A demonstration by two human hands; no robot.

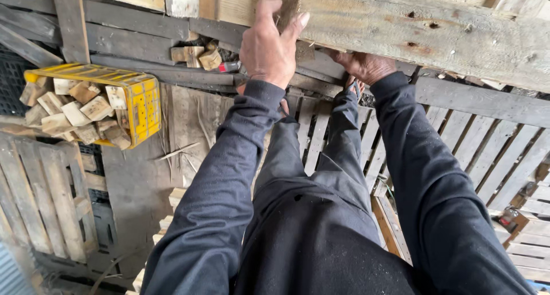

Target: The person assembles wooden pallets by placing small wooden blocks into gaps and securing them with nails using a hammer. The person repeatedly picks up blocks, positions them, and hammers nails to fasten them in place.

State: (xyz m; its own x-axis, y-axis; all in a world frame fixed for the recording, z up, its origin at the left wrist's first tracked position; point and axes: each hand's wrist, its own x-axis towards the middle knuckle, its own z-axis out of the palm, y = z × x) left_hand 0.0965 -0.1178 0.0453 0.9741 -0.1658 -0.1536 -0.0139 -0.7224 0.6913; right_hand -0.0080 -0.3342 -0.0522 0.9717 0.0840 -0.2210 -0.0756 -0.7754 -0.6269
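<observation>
Just one view here, head-mounted, looking steeply down along the wearer's own body. Close enough that dark sleeves and trousers fill the lower middle of the frame. Faces forward and down, so the raised wooden plank cuts across the top edge right near the lens, with the left hand and right hand on it at arm's reach. Further off and below: pallet slats on the right, a yellow crate of wood blocks lying on its side at the left. Slightly wide-angle feel, edges bending a bit. No second view, so nothing shared to compare.
</observation>
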